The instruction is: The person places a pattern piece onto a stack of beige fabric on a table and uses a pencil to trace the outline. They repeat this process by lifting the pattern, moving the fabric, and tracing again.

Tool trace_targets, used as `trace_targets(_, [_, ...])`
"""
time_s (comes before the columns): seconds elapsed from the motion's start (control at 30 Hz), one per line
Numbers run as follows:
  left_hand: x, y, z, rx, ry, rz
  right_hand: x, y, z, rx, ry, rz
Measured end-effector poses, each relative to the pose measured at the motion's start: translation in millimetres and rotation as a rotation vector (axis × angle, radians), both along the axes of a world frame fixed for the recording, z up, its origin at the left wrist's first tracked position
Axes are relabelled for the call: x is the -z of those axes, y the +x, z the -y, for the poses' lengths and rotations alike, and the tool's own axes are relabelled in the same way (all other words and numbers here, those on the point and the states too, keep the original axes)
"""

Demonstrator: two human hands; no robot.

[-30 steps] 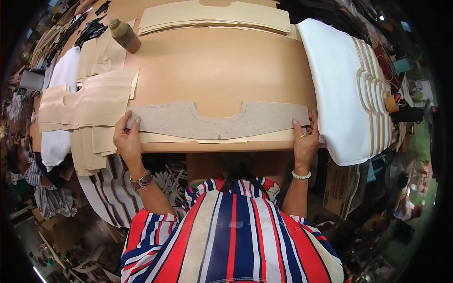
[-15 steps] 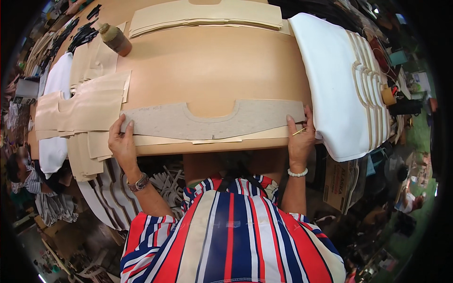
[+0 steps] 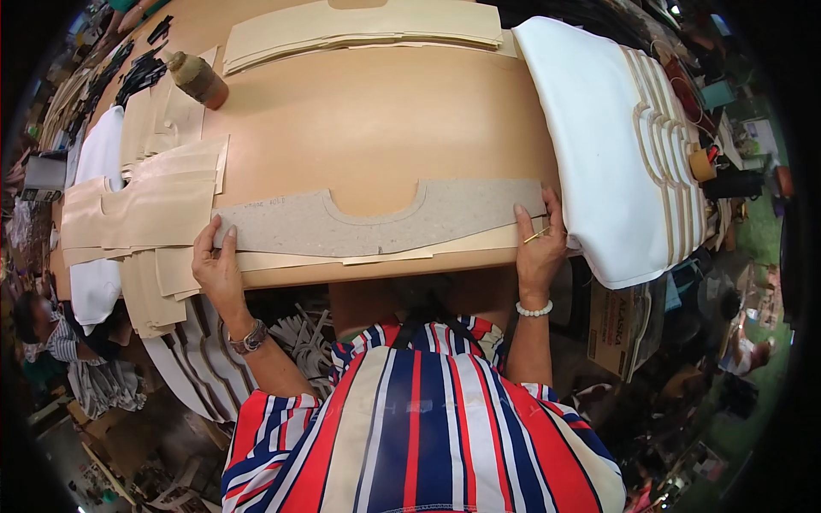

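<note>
A long grey cardboard template (image 3: 291,227) with a U-shaped cutout in its far edge lies along the near edge of the table. My left hand (image 3: 219,265) pinches its left end, thumb on top. At the right end my right hand (image 3: 540,248) grips it the same way, thumb on the face and fingers at the outer edge. A thin yellow stick-like tool (image 3: 536,234) is tucked in that hand; its kind is unclear. Beneath the template, a beige sheet (image 3: 462,245) shows along the near side, its full extent hidden.
Stacked beige cut pieces lie at left (image 3: 158,205) and along the far side (image 3: 368,32). A brown squeeze bottle (image 3: 197,79) stands at far left on the table (image 3: 376,111). White padded panels with beige trim (image 3: 599,154) overhang the right edge. A cardboard box (image 3: 617,329) sits below.
The view has shifted slightly, moving the table things a little left in the picture. Faint marks on the template's left part now show more clearly. Both hands keep their hold on its ends.
</note>
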State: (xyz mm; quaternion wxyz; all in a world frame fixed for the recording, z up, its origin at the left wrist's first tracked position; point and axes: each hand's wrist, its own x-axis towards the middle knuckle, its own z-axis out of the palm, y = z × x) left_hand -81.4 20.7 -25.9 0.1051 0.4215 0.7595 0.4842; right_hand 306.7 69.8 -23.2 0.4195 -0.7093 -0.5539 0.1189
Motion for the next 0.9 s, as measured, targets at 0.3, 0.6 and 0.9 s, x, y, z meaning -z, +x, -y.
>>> trace_targets(0.3, [9, -7, 2, -0.006, 0.052, 0.033, 4, 3, 1, -0.049, 0.0, 0.02])
trace_targets(0.6, [-14, 10, 8, -0.111, -0.099, -0.105, 6, 3, 1, -0.096, 0.024, 0.041])
trace_targets(0.9, [-7, 6, 6, -0.116, -0.03, -0.149, 10, 7, -1, -0.111, 0.053, 0.084])
